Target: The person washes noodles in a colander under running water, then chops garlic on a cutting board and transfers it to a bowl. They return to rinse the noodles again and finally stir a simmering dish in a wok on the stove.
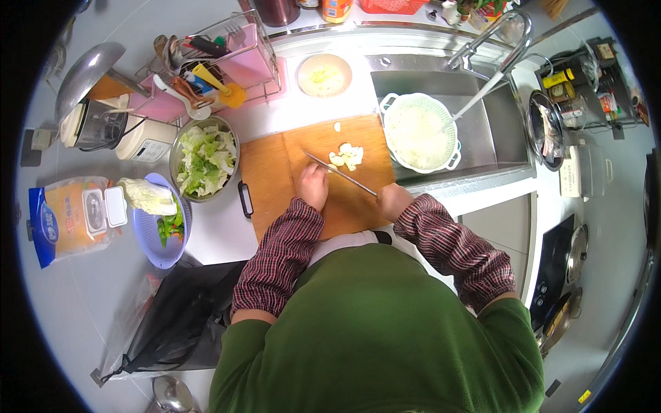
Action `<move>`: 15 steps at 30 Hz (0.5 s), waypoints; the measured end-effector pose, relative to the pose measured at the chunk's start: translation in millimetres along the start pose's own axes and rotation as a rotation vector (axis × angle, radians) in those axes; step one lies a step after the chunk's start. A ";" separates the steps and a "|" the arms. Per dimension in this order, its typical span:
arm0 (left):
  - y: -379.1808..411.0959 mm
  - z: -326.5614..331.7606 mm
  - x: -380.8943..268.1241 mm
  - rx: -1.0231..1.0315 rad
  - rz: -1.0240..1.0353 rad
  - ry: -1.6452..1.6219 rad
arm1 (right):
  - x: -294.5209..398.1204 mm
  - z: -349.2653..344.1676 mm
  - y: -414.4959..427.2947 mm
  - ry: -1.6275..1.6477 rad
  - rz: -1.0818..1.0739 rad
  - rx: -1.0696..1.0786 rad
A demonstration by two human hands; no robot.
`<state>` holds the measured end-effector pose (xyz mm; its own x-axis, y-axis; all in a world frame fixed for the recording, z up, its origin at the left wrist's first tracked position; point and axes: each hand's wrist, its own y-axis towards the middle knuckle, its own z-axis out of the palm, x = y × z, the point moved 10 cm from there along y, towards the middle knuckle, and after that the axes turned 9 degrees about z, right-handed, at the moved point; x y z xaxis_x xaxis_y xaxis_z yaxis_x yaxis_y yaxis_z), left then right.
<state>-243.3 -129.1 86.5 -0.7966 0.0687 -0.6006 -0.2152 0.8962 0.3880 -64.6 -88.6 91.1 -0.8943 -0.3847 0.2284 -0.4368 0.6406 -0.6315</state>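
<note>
A wooden cutting board lies on the white counter before me. My right hand is closed around the handle of a kitchen knife, whose blade points to the upper left across the board. My left hand rests on the board just below the blade's tip end, fingers bent; whether something small is under them is hidden. Pale pieces that look like garlic lie in a loose pile above the blade. One separate piece lies farther up the board.
A white-green colander with pale food stands in the sink under the faucet. Left are a metal bowl of cut leafy greens and a purple basket with cabbage and green peppers. A bowl with yellowish bits sits behind the board.
</note>
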 end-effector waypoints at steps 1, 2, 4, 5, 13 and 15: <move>-0.3 0.4 0.9 0.008 -0.009 0.009 | 0.1 -0.3 -3.6 -0.008 -0.012 0.017; 0.2 -0.4 1.5 -0.035 -0.011 -0.002 | 0.2 3.9 -3.7 -0.004 -0.041 0.042; 1.5 -1.8 -1.9 -0.040 0.003 0.027 | 7.1 1.4 1.6 -0.031 0.012 0.029; 2.1 -2.6 -3.5 -0.044 0.009 0.042 | 8.4 -0.3 3.6 -0.045 0.038 0.023; -0.1 0.8 0.1 -0.035 0.023 0.037 | -2.8 10.9 14.1 0.068 -0.014 -0.095; -2.2 0.4 1.6 -0.031 0.026 0.033 | -0.4 5.6 6.3 0.110 -0.095 -0.068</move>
<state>-243.8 -130.8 84.4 -0.8202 0.0770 -0.5668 -0.2113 0.8801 0.4252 -66.4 -88.2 82.9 -0.8523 -0.3732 0.3665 -0.5221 0.6497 -0.5526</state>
